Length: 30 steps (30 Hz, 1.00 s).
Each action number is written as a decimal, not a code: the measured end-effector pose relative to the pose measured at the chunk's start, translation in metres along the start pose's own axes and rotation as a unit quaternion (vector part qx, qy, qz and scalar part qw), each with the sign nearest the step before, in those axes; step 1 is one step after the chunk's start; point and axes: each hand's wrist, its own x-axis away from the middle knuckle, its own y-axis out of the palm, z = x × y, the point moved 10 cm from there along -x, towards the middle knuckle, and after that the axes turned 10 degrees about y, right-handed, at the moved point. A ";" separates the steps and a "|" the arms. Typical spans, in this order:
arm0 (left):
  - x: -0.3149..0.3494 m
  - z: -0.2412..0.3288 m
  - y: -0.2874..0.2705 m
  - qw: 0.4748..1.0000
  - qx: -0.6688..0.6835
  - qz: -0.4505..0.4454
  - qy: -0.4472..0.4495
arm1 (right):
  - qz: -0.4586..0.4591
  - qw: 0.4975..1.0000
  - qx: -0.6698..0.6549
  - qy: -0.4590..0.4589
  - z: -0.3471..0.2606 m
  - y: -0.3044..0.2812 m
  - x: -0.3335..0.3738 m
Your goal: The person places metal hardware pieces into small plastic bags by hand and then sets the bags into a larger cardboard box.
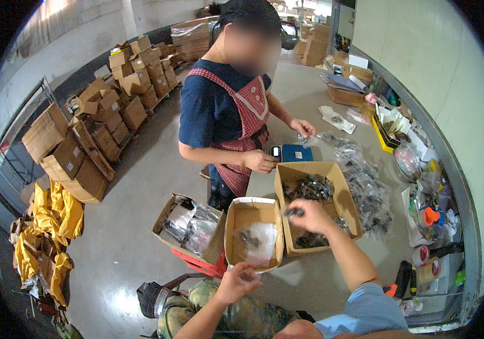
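My left hand is closed on a small clear plastic bag, near the front edge of a shallow cardboard box. That box holds more clear bags and a few dark pieces. Above the larger cardboard box, my right hand pinches a small black part; its exact kind cannot be made out. Several heaps of similar black parts lie in the larger box.
Across the table, a person in a checked apron handles a small bag beside a blue box. Filled clear bags are piled to the right. A box of wrapped items sits on a red stool. Tape rolls line the wall.
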 end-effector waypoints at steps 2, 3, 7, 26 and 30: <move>0.003 0.000 0.009 0.997 0.073 -0.028 -0.029 | -0.138 0.987 -0.004 -0.087 -0.068 0.040 0.040; 0.005 -0.006 0.013 0.993 0.105 -0.035 -0.032 | -0.199 0.968 0.034 -0.147 -0.097 0.061 0.063; 0.011 -0.007 0.030 0.982 0.172 -0.069 -0.021 | -0.268 0.913 0.195 -0.237 -0.134 0.124 0.116; 0.056 0.041 0.020 0.899 0.434 -0.055 0.001 | -0.158 0.950 -0.087 -0.254 -0.193 0.111 0.142; 0.060 0.057 0.020 0.914 0.390 -0.097 0.049 | -0.165 0.948 -0.052 -0.267 -0.202 0.101 0.152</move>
